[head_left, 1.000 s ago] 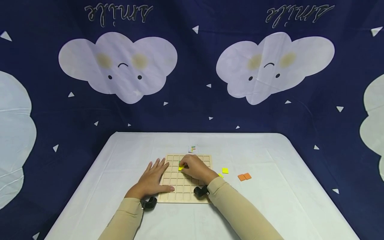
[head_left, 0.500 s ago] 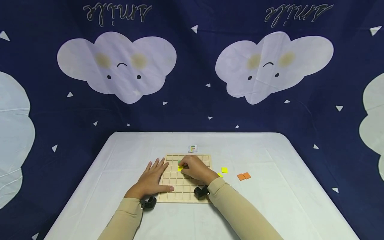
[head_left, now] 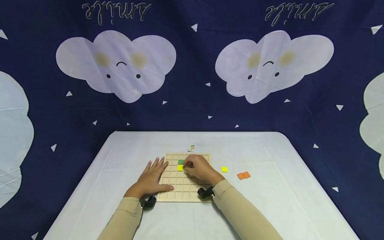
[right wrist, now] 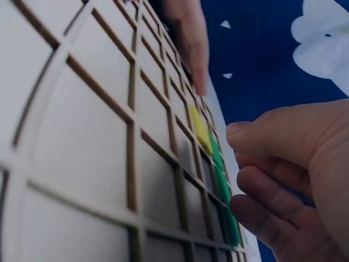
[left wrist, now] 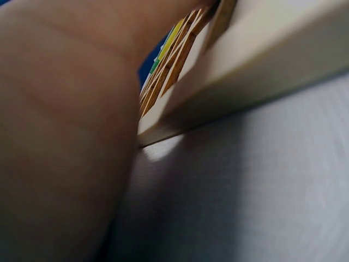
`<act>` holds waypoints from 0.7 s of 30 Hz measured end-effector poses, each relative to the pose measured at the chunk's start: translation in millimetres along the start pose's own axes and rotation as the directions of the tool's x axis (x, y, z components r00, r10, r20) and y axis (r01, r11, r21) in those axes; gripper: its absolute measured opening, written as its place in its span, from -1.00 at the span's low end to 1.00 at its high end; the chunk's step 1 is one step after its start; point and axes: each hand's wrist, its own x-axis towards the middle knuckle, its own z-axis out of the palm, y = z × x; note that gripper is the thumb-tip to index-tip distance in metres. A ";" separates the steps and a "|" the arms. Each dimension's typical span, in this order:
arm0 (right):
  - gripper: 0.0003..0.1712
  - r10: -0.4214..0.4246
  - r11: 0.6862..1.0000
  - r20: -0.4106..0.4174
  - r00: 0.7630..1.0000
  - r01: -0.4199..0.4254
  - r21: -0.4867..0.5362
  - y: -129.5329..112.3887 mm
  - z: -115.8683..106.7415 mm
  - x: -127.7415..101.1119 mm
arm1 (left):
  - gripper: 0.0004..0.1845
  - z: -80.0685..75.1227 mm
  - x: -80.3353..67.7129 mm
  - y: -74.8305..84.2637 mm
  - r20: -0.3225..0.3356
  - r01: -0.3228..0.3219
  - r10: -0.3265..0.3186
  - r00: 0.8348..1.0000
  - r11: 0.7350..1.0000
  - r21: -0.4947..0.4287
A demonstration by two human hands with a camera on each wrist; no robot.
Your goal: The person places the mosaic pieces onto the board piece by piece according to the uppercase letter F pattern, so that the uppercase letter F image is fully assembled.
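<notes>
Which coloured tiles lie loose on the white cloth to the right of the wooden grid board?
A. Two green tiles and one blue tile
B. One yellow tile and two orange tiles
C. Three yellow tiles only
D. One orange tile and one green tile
B: in the head view a single yellow tile lies just right of the board, with two orange tiles side by side farther right.

Navy cloud-print backdrop [head_left: 192,100], white table [head_left: 270,206]
</notes>
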 end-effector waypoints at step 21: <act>-0.77 0.095 0.995 -0.177 0.980 -0.098 -0.011 43.8 -52.2 -48.7 | 0.33 2.9 0.8 -1.4 -0.009 -0.009 0.009 1.000 1.000 0.005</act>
